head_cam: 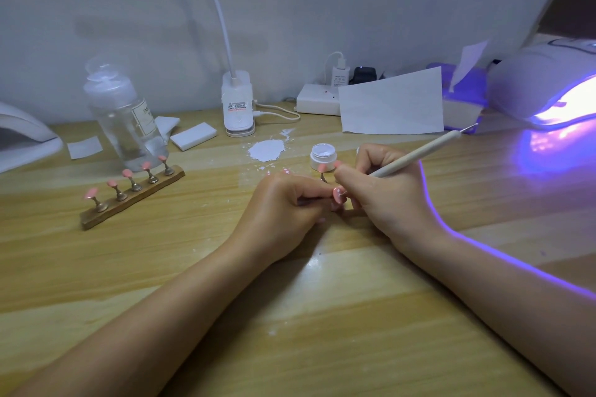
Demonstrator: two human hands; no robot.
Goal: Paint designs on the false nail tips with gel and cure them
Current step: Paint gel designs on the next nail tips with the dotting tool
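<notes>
Dotting white gel onto a pink nail tip (338, 193) at frame centre w/ a dotting tool (416, 155). Left hand (283, 203) curled, fingers pinching the tip's small stand, holding it just above the wooden desk (322, 316). Right hand (380, 190) wrapped round the tool like a pen, point touching or almost touching the tip; too small to tell which. Open jar of white gel (323, 156) just behind the hands, w/ another pink tip on a stand in front of it. Wooden holder w/ 5 more pink tips (132, 190) at centre left. UV lamp (548, 87) glowing purple at upper right.

Risks, judged from here: a shaky wrist could smear wet dots; too much gel could make dots run together; UV spill reaching the open jar may start curing gel inside; a knuckle could knock the jar.
</notes>
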